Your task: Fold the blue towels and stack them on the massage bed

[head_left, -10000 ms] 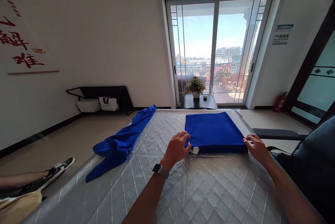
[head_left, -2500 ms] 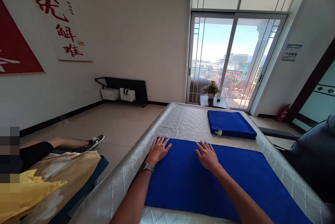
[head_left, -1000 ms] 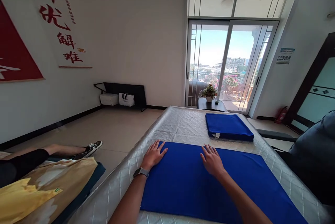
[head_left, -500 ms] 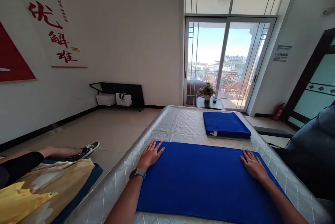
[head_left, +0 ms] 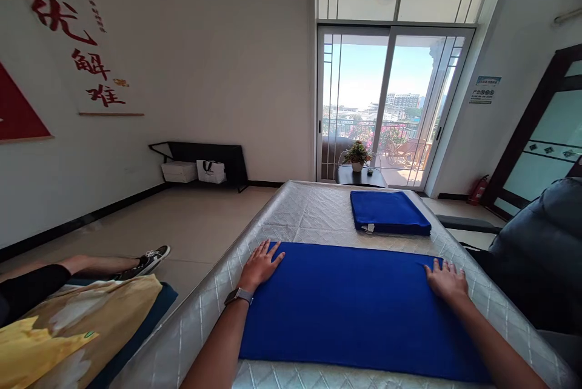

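A blue cloth [head_left: 350, 304] lies spread flat across the silver quilted mattress [head_left: 309, 213]. My left hand [head_left: 260, 265], a watch on its wrist, rests flat with fingers apart on the cloth's far left corner. My right hand [head_left: 446, 280] lies flat and open on the cloth's far right corner. Farther back on the mattress sits a folded blue stack [head_left: 388, 212] with a white tag at its near edge; neither hand touches it.
Another person's leg with a black sneaker [head_left: 145, 260] and a yellow-patterned fabric [head_left: 68, 328] are at the lower left. A dark chair [head_left: 541, 243] stands on the right. Beyond the mattress is a small table with a potted plant [head_left: 357, 156] before glass doors.
Over the last second my right hand slid from the cloth's middle out to its far right corner. The left hand stayed at the far left corner. Ten seconds ago both hands were at the folded stack.
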`<action>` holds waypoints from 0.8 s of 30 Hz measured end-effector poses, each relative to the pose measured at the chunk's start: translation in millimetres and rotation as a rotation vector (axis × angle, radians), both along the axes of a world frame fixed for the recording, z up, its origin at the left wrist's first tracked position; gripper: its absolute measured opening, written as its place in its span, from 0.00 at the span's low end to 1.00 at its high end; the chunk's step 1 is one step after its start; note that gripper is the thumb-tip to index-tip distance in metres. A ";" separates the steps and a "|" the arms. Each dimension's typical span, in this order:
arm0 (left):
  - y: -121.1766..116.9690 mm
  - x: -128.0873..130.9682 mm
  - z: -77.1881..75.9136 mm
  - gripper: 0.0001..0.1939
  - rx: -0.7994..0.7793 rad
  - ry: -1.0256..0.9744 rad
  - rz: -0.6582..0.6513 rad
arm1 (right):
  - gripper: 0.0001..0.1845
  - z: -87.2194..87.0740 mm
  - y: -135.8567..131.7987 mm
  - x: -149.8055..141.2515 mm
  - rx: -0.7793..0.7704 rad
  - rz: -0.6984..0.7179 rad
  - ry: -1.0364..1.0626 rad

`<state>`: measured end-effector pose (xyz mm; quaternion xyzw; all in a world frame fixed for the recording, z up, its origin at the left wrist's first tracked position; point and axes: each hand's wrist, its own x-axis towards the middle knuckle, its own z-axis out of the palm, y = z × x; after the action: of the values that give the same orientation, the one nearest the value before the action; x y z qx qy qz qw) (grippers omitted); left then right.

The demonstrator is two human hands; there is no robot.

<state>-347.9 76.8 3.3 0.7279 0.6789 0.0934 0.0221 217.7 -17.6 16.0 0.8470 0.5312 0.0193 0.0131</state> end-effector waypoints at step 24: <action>-0.8 -1.6 -4.8 0.34 0.031 0.008 -0.012 | 0.38 -3.6 -7.9 -11.6 0.012 0.147 0.165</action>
<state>-349.5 76.0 -1.5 0.7327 0.6730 0.1007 0.0088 206.1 -25.5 12.4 0.8044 0.5911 -0.0464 -0.0374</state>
